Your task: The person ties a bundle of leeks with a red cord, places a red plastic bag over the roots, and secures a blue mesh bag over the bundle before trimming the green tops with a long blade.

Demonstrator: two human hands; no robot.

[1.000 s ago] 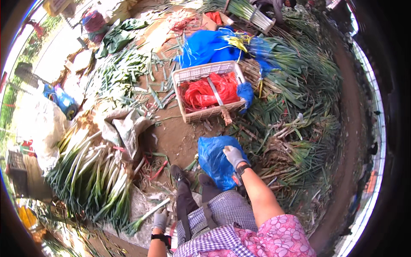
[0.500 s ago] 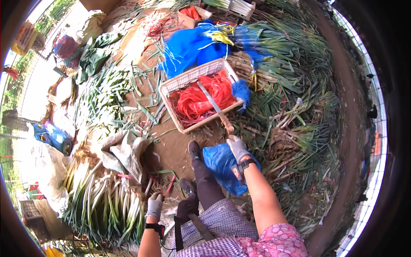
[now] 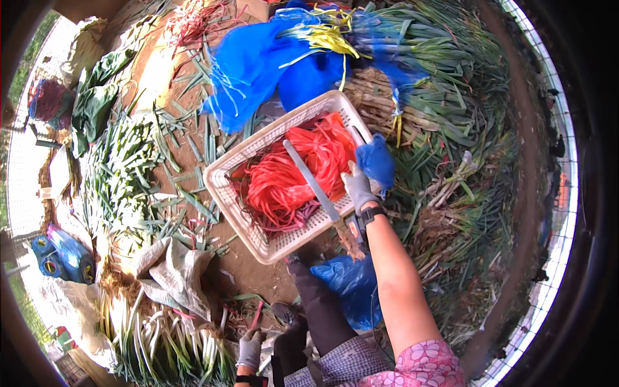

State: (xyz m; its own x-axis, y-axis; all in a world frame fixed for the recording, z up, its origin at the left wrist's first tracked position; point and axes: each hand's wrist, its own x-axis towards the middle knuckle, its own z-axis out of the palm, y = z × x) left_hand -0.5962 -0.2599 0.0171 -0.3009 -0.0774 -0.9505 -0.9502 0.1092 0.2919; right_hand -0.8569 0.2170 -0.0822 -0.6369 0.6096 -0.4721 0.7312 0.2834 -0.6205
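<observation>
My right hand, in a pale grey glove, reaches over the right side of a cream plastic crate, its fingers apart at the edge of a heap of red plastic strips. Close by, a blue net bundle hangs over the crate's corner. A long knife lies across the crate, its wrapped handle jutting past the near rim, untouched. Low beside my leg, my gloved left hand has curled fingers; what they hold, if anything, is hidden. A red strip lies just beyond it.
Leeks or large green onions lie bundled at lower left beside a whitish sack. More are heaped at right. Blue netting with yellow ties lies behind the crate. A blue plastic bag sits by my leg.
My right hand has moved up from beside the knife handle to the red strips in the crate. The crate and surroundings appear larger and shifted as the view moved. My left hand stays low.
</observation>
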